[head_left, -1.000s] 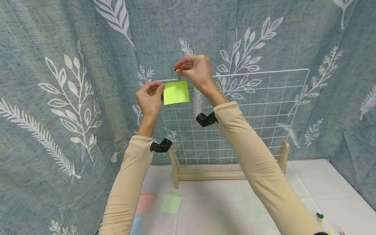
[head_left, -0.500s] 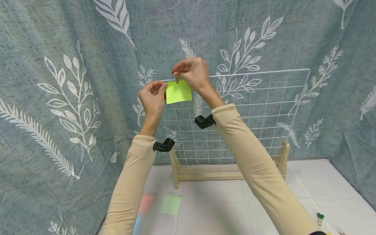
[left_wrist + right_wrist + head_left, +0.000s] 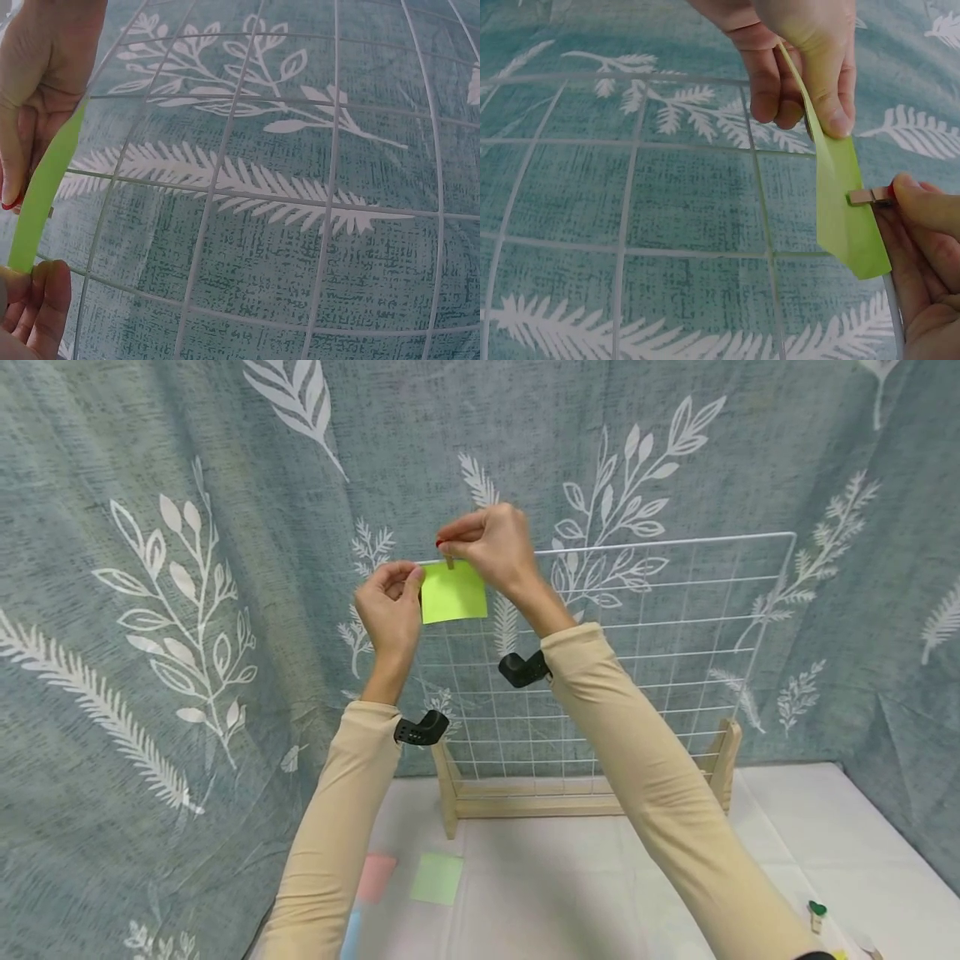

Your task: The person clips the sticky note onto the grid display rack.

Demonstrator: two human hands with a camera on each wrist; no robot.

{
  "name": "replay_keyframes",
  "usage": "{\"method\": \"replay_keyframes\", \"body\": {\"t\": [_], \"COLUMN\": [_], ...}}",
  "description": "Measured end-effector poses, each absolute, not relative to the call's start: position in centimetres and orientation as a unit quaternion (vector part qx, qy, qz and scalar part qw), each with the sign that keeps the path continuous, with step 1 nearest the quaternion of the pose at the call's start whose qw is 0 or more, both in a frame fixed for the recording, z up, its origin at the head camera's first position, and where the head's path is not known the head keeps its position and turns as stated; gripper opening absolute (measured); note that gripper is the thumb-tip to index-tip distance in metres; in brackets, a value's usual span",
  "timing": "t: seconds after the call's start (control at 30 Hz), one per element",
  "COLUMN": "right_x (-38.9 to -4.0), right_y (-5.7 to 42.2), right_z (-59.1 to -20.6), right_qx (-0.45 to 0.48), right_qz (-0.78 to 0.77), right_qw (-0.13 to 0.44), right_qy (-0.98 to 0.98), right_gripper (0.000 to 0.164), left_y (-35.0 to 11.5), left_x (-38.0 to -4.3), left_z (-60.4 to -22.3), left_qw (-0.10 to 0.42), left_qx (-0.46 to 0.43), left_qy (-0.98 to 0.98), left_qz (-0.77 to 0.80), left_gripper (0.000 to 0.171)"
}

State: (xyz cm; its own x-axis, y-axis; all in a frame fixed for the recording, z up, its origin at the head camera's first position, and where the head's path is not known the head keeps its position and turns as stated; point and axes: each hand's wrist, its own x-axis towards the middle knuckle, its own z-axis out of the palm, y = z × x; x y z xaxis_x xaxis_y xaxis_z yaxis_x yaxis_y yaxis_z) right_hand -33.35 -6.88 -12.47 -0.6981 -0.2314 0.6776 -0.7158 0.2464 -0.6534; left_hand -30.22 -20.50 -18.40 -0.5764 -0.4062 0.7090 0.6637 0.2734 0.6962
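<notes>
A bright yellow-green sticky note lies against the top left of a white wire grid. My left hand pinches the note's left edge between thumb and fingers. Above the note, my right hand pinches a small wooden clothespin with a red piece at its end. The clothespin's jaws overlap the note's upper edge at the grid's top wire. In the right wrist view the note is bent, with the clothespin across its face. The left wrist view shows the note nearly edge-on.
A wooden base holds the grid upright on a white table. Pink, pale green and blue sticky notes lie at the front left. A clothespin with a green heart lies front right. A leaf-patterned curtain hangs behind.
The right hand has come slightly down and left, bringing the clothespin from above the note onto its top edge. The left hand and note have moved slightly right and up.
</notes>
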Motion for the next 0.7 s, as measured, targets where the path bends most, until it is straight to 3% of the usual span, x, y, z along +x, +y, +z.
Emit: {"method": "replay_keyframes", "body": {"t": [0.3, 0.53, 0.7], "right_x": [-33.0, -32.7, -32.2], "right_y": [-6.2, -5.2, -4.4], "right_z": [-12.7, -13.3, -13.7], "right_qx": [0.314, 0.303, 0.314], "right_qz": [0.529, 0.550, 0.590], "right_qw": [0.232, 0.274, 0.256], "right_qy": [-0.754, -0.729, -0.699], "right_gripper": [0.014, 0.015, 0.013], "left_y": [-19.8, -20.4, -21.2], "left_x": [-28.3, -28.3, -28.8], "left_z": [-18.0, -18.8, -20.0], "left_qw": [0.424, 0.381, 0.347], "left_qx": [-0.100, -0.104, -0.129], "left_qy": [-0.649, -0.627, -0.604], "left_qz": [-0.624, -0.671, -0.706], "left_gripper": [0.014, 0.026, 0.032]}}
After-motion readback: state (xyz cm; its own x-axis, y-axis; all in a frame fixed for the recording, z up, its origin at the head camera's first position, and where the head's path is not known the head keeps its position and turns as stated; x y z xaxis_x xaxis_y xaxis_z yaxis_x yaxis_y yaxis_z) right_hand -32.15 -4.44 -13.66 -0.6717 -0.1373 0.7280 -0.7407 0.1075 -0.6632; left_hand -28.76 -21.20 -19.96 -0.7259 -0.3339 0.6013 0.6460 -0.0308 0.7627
